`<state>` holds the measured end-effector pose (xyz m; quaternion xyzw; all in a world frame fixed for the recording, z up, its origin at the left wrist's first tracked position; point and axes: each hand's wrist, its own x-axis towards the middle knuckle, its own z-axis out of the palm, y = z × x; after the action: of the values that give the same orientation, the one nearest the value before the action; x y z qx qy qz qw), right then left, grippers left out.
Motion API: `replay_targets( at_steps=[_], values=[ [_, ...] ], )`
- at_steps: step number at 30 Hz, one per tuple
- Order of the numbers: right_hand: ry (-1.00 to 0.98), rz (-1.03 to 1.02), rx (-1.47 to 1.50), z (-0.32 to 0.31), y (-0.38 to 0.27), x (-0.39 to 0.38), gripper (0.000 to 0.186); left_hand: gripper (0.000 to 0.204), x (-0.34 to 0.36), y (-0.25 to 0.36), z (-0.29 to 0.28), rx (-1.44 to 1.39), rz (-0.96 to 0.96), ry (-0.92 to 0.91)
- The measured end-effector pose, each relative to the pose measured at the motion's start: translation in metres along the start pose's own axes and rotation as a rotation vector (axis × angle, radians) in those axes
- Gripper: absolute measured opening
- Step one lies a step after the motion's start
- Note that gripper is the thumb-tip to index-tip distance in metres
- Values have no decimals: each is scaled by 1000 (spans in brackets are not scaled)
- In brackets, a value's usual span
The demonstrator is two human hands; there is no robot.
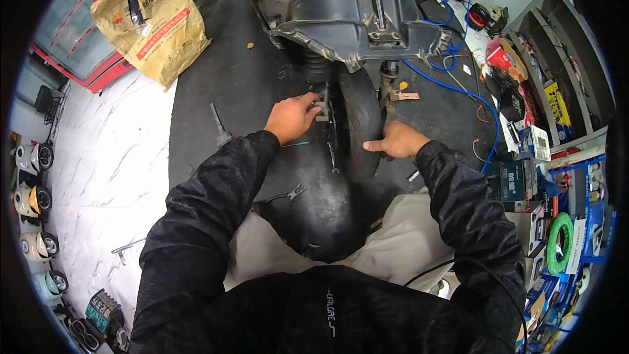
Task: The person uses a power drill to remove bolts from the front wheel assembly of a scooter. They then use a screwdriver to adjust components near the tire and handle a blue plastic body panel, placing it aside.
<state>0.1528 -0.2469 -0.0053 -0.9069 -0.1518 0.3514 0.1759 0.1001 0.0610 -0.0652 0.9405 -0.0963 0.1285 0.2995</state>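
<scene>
White veined floor (108, 157), grey shelving (571, 34)

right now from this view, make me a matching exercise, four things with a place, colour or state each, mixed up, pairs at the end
Things:
1. left hand
2. right hand
3. ring on the right
4. sack

Matches:
A. bright green
B. thumb against the tyre
C. upper left, tan
D. close by the tyre's left side

Pairs: 1-D, 2-B, 3-A, 4-C
</scene>
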Motion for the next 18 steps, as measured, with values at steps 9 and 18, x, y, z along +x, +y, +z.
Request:
replay_targets(
  at_steps=[9, 18],
  values=[
    [54, -100, 78, 12, -4, -15, 57, 34, 6, -2, -6, 91, -168, -17],
    [106, -315, 33, -10, -2, -25, 45, 37, 3, 12, -7, -144, -362, -380]
  ],
)
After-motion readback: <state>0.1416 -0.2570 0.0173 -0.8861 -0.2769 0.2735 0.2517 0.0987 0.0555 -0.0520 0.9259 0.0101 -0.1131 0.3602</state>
